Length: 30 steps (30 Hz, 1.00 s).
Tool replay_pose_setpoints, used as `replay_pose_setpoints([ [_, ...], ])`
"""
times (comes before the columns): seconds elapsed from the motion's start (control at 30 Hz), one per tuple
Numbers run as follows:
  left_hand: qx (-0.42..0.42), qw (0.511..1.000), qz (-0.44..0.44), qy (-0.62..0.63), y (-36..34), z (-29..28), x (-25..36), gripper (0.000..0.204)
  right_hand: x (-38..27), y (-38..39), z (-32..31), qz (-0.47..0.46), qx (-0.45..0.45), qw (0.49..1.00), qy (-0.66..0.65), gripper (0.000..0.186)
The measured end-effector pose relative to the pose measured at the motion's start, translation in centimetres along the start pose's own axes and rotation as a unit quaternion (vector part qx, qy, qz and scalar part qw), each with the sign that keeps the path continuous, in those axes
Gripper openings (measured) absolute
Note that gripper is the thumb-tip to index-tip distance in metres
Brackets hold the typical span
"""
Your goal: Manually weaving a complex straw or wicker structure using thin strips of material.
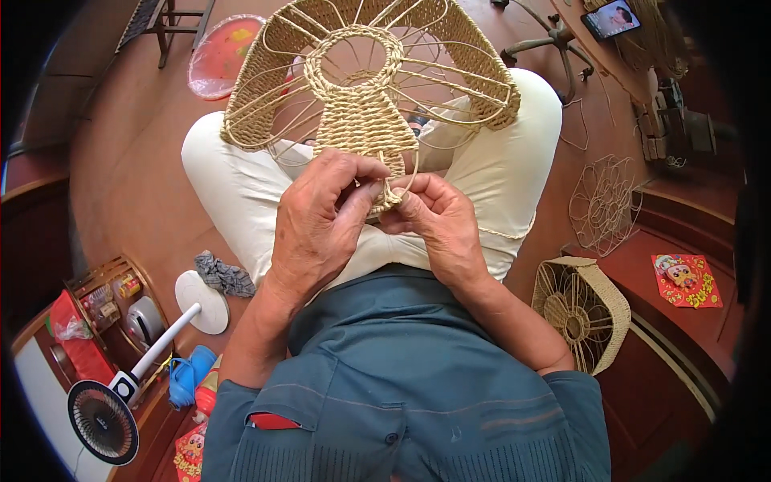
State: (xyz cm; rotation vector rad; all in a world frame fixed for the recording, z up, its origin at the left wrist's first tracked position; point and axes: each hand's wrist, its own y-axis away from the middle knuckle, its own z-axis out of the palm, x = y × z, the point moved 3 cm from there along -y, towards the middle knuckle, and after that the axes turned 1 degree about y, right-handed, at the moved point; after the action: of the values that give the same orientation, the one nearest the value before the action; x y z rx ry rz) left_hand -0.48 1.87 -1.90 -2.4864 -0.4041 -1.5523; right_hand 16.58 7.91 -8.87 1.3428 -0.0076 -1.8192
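Note:
A woven straw piece (365,120) on a wire frame, with a ring at its middle and spokes fanning out, lies across my lap over cream trousers. Its narrow woven strip reaches down to both hands. My left hand (329,213) has thumb and fingers closed on the strip's lower end, at the left of some loose straw strands (388,193). My right hand (427,221) pinches those strands at the same end, with a thin cord looping up above it. The fingertips partly hide the point where the strands meet the weave.
A standing fan (100,419), blue container (186,376) and cloth (225,273) are at left; a pink basin (225,56) upper left. At right are a wire frame (602,205), another woven piece (598,313) and red paper (687,281). A chair base (552,40) and phone (610,18) sit upper right.

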Motion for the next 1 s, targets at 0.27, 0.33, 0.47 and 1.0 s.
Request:
replay_pose_setpoints([
  [0.27,0.011,0.999,-0.005,0.033,0.1,0.1,0.0,0.015,-2.3,0.2,0.1,-0.021,0.027,0.997,-0.064,0.038],
  [0.33,0.012,0.999,-0.005,0.033,0.0,0.1,0.0,0.015,-3.0,0.5,0.3,-0.016,0.023,0.998,-0.06,0.04],
  [0.47,0.01,0.999,-0.005,0.041,0.0,0.1,0.0,0.015,-3.9,1.0,1.0,-0.018,0.019,0.998,-0.048,0.051],
  [1.0,0.041,0.998,0.03,0.023,0.3,0.6,-0.4,0.014,-3.9,-0.3,0.8,-0.034,0.019,0.999,-0.012,0.04],
])
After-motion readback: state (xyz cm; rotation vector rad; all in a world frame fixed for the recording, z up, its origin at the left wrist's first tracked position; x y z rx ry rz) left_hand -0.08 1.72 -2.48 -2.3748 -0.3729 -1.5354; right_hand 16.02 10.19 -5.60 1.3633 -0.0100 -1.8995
